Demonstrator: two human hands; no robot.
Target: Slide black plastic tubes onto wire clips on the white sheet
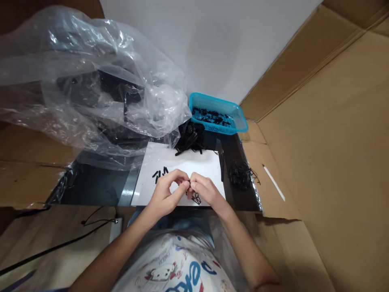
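My left hand [165, 194] and my right hand [205, 191] meet over a white board [200, 166], their fingertips pinching a small black piece [190, 185] between them. Its exact shape is hidden by my fingers. Just left of my left fingers lie several short black pieces [159, 175] on the board. Below my right hand sits a small tangle of thin black loops [196, 198]. A heap of black strips [190, 138] lies at the board's far edge.
A blue plastic basket [217, 113] holding black pieces stands beyond the board. A black tangle [241, 176] lies to the right. Clear plastic sheeting [91, 81] bulges at the left. Cardboard flaps [319, 121] surround the dark work surface [94, 186].
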